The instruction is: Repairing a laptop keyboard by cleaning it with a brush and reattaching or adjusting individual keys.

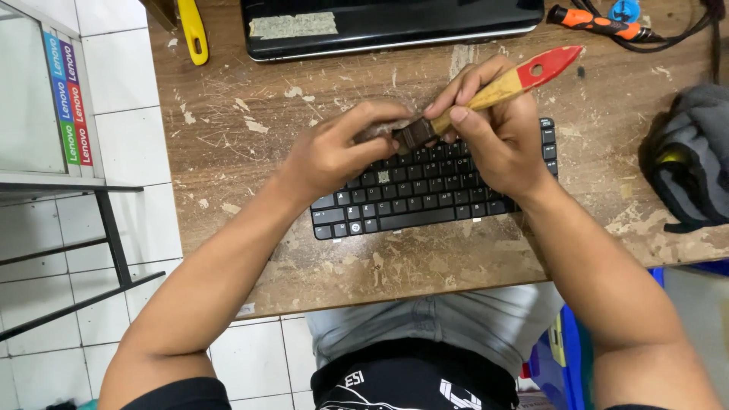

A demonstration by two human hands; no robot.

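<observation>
A worn wooden table (228, 152), scratched and flecked with pale chips, is seen from above and fills the middle of the view, with white floor tiles to its left. At the far edge a black laptop (391, 23) lies shut, a rectangular strip of beige tape (292, 25) stuck on its lid. A loose black keyboard (414, 199) is laid flat on the table near its middle, just on the near side of the laptop and apart from it. No open container is seen; at the right edge a dark grey bag (695, 163) is slumped, its contents hidden. Both forearms are stretched from the near edge toward the keyboard. The left hand (334, 152) is held palm down over the keyboard's far left part, its fingers curled and pinched on the dark bristles of a paintbrush (493, 91). The right hand (497, 137) is closed around the brush's wooden handle, thumb pressed on top and fingers wrapped beneath, with the red handle end tilted up to the far right. The brush is thus held between both hands, above the keyboard's far edge. At the far right an orange-handled tool (596, 23) is laid beside black cables. A yellow handle (193, 30) is seen at the far left. On a white frame at the left, a vertical sticker strip (68, 99) carries blue, purple, red and green bands.
</observation>
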